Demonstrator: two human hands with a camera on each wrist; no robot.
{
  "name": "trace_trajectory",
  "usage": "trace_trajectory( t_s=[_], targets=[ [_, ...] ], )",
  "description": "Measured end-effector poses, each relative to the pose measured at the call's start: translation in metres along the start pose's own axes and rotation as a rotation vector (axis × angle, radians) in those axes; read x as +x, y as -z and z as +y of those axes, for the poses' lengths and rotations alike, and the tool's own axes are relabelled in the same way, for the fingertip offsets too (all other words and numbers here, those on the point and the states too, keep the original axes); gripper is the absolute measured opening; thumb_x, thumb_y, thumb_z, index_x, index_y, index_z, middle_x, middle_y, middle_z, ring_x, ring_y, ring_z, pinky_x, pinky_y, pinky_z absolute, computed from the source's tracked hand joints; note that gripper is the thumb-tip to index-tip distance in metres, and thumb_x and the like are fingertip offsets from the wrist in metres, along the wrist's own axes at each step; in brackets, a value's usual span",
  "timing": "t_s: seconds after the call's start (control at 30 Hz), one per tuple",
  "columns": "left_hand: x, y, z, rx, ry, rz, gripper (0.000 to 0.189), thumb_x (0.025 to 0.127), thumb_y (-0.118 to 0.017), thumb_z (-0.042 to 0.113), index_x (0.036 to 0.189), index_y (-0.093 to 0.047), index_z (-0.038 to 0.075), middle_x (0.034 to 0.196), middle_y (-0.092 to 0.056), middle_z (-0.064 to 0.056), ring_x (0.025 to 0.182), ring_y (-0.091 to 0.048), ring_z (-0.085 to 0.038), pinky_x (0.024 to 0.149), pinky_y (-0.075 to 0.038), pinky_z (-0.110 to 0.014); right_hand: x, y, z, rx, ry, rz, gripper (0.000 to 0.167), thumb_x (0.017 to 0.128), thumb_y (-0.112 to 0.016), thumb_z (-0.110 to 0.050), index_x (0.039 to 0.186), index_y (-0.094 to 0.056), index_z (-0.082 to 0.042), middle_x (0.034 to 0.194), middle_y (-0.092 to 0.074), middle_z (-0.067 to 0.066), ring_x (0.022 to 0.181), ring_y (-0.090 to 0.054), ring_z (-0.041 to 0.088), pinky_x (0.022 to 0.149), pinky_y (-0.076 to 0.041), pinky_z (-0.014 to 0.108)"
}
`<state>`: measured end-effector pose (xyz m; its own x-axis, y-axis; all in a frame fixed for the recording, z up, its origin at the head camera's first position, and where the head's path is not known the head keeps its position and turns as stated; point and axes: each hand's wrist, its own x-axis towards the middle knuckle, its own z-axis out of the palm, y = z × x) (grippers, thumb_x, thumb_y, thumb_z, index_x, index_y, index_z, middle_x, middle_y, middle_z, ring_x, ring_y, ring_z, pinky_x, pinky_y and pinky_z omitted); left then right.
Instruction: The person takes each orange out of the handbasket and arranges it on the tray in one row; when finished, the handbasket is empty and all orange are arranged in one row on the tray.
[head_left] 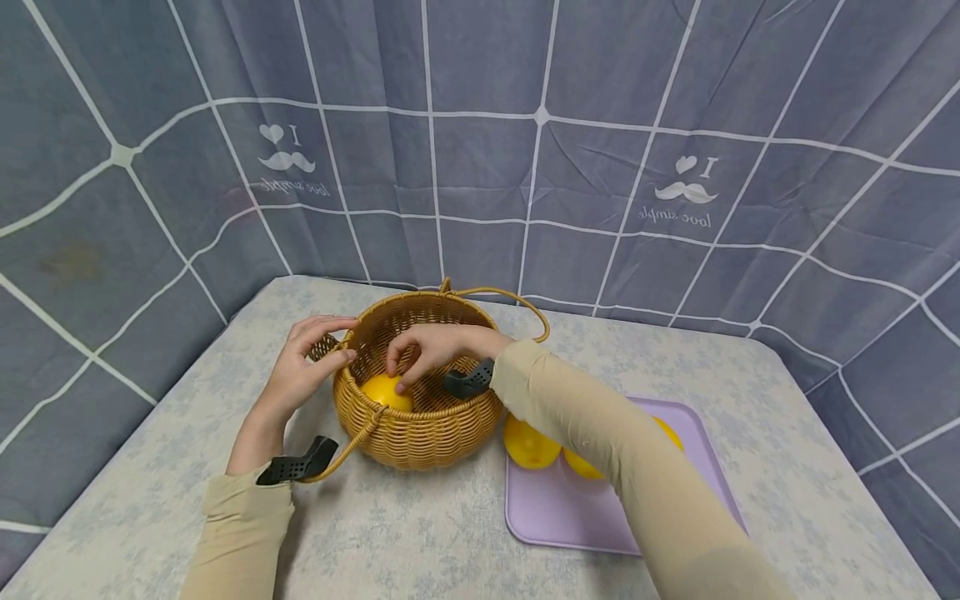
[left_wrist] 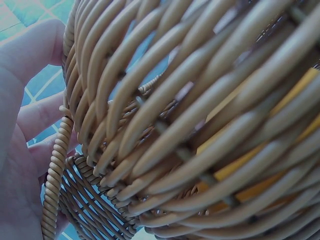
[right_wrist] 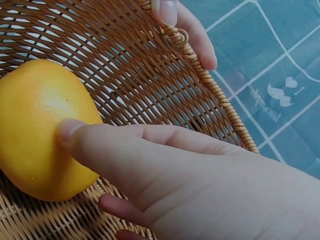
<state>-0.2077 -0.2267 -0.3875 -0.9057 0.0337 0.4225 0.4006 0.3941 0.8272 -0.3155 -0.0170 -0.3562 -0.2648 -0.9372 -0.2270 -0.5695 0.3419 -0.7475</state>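
A round brown wicker basket (head_left: 420,437) with two loop handles stands on the table. My left hand (head_left: 296,375) grips its left rim, the thumb on the inner side and fingers outside, as the right wrist view shows. My right hand (head_left: 435,346) reaches down inside the basket. Its thumb (right_wrist: 75,132) touches a smooth, rounded yellow fruit (right_wrist: 45,145), while other fingertips lie beside the fruit, not around it. That fruit lies in the left part of the basket. In the left wrist view, the basket's weave (left_wrist: 165,135) fills most of the picture, with yellow showing through the gaps.
A lilac tray (head_left: 570,521) lies right of the basket, partly beneath my right forearm. On it are several yellow fruits (head_left: 531,442), some partly hidden by the sleeve. One basket handle (head_left: 517,296) leans out at the back right. A grey-blue checked curtain (head_left: 480,167) surrounds the table.
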Motion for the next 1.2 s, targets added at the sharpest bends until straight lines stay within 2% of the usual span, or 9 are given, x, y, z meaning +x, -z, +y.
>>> trace_trajectory(
  t_s=[0.13,0.27,0.4,0.53,0.7,0.83,0.93,1.0,1.2],
  targets=[
    [-0.0002,-0.0004,0.0002,0.003,0.002,-0.001,0.038,0.086,-0.062,0.006,0.124,-0.060,0.003,0.129,-0.046,-0.010,0.126,-0.025,-0.022,0.089,-0.026,-0.049,-0.0002,-0.0001,0.0001,-0.016,-0.015,0.001,0.017,0.084,-0.071,-0.013,0.098,-0.063,-0.008,0.105,-0.059,0.005,0.090,-0.057,0.016,0.076,-0.047,0.024],
    [-0.0003,-0.0006,0.0008,-0.002,0.006,-0.002,0.038,0.086,-0.063,0.006,0.124,-0.059,0.003,0.129,-0.045,-0.011,0.127,-0.024,-0.023,0.091,-0.025,-0.052,-0.0002,0.0000,-0.0001,-0.023,-0.026,0.001,0.021,0.084,-0.071,-0.013,0.102,-0.062,-0.007,0.106,-0.059,0.004,0.094,-0.055,0.013,0.080,-0.047,0.023],
    [-0.0001,-0.0006,0.0007,-0.001,0.004,-0.004,0.038,0.086,-0.063,0.007,0.124,-0.059,0.002,0.129,-0.045,-0.011,0.127,-0.024,-0.024,0.091,-0.025,-0.053,-0.0002,0.0005,-0.0005,-0.032,-0.029,-0.015,0.031,0.084,-0.070,-0.013,0.113,-0.059,-0.007,0.107,-0.058,0.004,0.102,-0.053,0.014,0.084,-0.046,0.022],
    [0.0002,-0.0004,-0.0001,0.003,0.006,-0.005,0.038,0.086,-0.062,0.007,0.123,-0.059,0.002,0.129,-0.046,-0.012,0.127,-0.024,-0.025,0.092,-0.024,-0.055,-0.0005,0.0018,-0.0003,-0.058,-0.060,-0.046,0.040,0.086,-0.068,-0.017,0.124,-0.056,-0.011,0.111,-0.055,0.002,0.103,-0.050,0.012,0.084,-0.043,0.022],
    [0.0002,-0.0004,-0.0008,0.010,0.012,-0.005,0.038,0.086,-0.062,0.008,0.124,-0.059,0.002,0.129,-0.045,-0.012,0.127,-0.024,-0.026,0.090,-0.025,-0.053,-0.0006,0.0025,-0.0010,-0.006,-0.105,-0.103,0.046,0.089,-0.064,-0.015,0.132,-0.050,-0.010,0.110,-0.055,0.006,0.093,-0.054,0.013,0.080,-0.046,0.024],
    [0.0000,-0.0006,-0.0004,0.009,0.015,-0.003,0.038,0.086,-0.062,0.008,0.123,-0.059,0.002,0.129,-0.045,-0.012,0.127,-0.024,-0.026,0.091,-0.025,-0.054,-0.0016,0.0027,-0.0024,0.038,-0.124,-0.124,0.046,0.090,-0.062,-0.013,0.134,-0.048,-0.009,0.101,-0.058,0.009,0.083,-0.057,0.016,0.076,-0.047,0.025],
    [0.0000,-0.0004,0.0000,0.003,0.023,-0.002,0.038,0.086,-0.062,0.009,0.123,-0.059,0.002,0.129,-0.044,-0.012,0.128,-0.023,-0.026,0.092,-0.023,-0.057,-0.0021,0.0030,-0.0026,0.041,-0.140,-0.126,0.046,0.090,-0.062,-0.014,0.133,-0.047,-0.009,0.096,-0.059,0.010,0.083,-0.057,0.019,0.075,-0.047,0.028],
    [0.0001,-0.0004,0.0001,-0.001,0.027,-0.001,0.038,0.086,-0.062,0.008,0.123,-0.059,0.002,0.129,-0.044,-0.012,0.128,-0.023,-0.026,0.093,-0.022,-0.058,-0.0024,0.0031,-0.0028,0.031,-0.150,-0.125,0.046,0.090,-0.062,-0.015,0.133,-0.047,-0.010,0.098,-0.060,0.010,0.086,-0.057,0.021,0.077,-0.047,0.030],
    [0.0003,-0.0006,0.0004,-0.008,0.021,-0.001,0.038,0.086,-0.062,0.007,0.123,-0.059,0.001,0.129,-0.044,-0.012,0.128,-0.023,-0.026,0.094,-0.022,-0.057,-0.0029,0.0034,-0.0031,-0.022,-0.169,-0.097,0.044,0.087,-0.066,-0.022,0.128,-0.050,-0.015,0.125,-0.051,0.005,0.113,-0.048,0.014,0.086,-0.044,0.025]
  ],
)
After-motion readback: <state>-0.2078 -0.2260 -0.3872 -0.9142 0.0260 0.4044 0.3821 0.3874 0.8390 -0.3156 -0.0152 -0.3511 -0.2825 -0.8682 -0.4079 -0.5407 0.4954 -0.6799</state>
